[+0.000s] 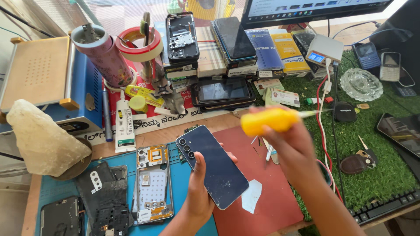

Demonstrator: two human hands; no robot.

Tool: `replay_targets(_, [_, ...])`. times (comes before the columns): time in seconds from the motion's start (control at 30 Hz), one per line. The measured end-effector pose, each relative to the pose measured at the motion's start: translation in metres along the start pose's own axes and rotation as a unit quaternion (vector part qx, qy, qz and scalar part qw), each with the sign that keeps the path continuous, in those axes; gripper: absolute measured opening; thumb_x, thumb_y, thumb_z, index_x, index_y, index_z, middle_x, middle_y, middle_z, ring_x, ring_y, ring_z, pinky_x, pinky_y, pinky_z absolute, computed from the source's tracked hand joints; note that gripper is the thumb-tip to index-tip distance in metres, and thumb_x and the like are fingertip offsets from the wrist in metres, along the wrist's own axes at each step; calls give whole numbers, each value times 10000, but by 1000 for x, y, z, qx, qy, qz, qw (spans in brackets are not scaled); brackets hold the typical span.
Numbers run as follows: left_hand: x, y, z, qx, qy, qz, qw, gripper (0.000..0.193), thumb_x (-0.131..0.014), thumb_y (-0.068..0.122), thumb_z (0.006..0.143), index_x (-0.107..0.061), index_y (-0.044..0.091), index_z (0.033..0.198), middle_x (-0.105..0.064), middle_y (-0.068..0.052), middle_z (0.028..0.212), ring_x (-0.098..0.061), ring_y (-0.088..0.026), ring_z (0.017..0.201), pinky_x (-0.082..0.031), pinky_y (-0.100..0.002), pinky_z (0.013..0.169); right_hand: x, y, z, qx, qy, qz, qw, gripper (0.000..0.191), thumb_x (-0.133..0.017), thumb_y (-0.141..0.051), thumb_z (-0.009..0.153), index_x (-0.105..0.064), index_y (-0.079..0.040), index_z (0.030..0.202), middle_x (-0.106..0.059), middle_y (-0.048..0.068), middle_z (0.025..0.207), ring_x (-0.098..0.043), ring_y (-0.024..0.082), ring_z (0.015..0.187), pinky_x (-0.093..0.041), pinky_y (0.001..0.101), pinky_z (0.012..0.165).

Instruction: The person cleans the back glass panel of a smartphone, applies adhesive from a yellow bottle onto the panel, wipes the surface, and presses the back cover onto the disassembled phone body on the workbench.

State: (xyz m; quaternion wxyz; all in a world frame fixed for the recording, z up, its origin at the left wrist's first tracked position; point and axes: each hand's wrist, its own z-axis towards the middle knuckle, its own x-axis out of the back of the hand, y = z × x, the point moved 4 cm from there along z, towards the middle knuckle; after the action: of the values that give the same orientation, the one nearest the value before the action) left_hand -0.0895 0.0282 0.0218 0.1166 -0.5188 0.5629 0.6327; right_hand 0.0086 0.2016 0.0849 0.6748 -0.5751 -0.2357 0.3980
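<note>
In the head view, the left hand [197, 192] has its fingers closed around a dark blue phone [211, 166] lying back-up, long axis running from 11 to 5 o'clock, while the right hand [292, 142], fingers gripping a yellow-handled tool [270, 121], hovers at the phone's 2 o'clock above the counter [162, 133].

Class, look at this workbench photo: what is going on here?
A person's left hand holds a dark blue phone back-side up over a red mat. The right hand grips a yellow-handled tool, raised above the phone and not touching it. An opened phone frame lies on the blue mat beside it.
</note>
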Motion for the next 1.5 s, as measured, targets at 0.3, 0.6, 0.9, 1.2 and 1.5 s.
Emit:
replay_targets(0.3, [-5,5,-1,13,-16,-37,999,785,-441,703,917,-418,52,1355,-647,-156,1052,-735,-241,835,-637,-382,654,105,66,-188,5,42,-174,984,568,-841,-136,913,-533,64,1346,-723,232,1191,-721,259,1030,-571,401,943])
replay_targets(0.6, [-6,4,1,10,-18,-27,999,777,-435,696,929,-420,44,1349,-645,-164,1053,-736,-239,825,-637,-382,645,154,106,-197,-569,-50,128,811,521,-530,-310,1090,-665,172,1234,-729,231,995,-677,284,884,-509,426,798])
replay_targets(0.9, [-3,2,1,1,-16,-16,1000,778,-449,696,934,-421,43,1357,-649,-161,1058,-728,-226,825,-637,-382,646,68,2,-169,57,17,-463,884,540,-915,-189,676,-741,-92,1177,-817,15,914,-769,123,890,-618,256,837])
replay_targets(1.2, [-2,0,1,10,-3,-6,1000,790,-457,688,920,-422,43,1374,-655,-162,1065,-733,-218,834,-644,-382,650,73,9,-167,136,31,-525,840,597,-952,-293,642,-735,-173,1186,-784,-4,876,-792,119,830,-607,249,794])
replay_targets(1.5, [-1,0,2,8,-5,4,1000,782,-437,684,929,-415,41,1373,-656,-162,1058,-738,-220,819,-650,-380,627,83,19,-173,149,25,-546,824,604,-958,-314,639,-749,-188,1192,-778,-5,851,-782,121,803,-608,252,782])
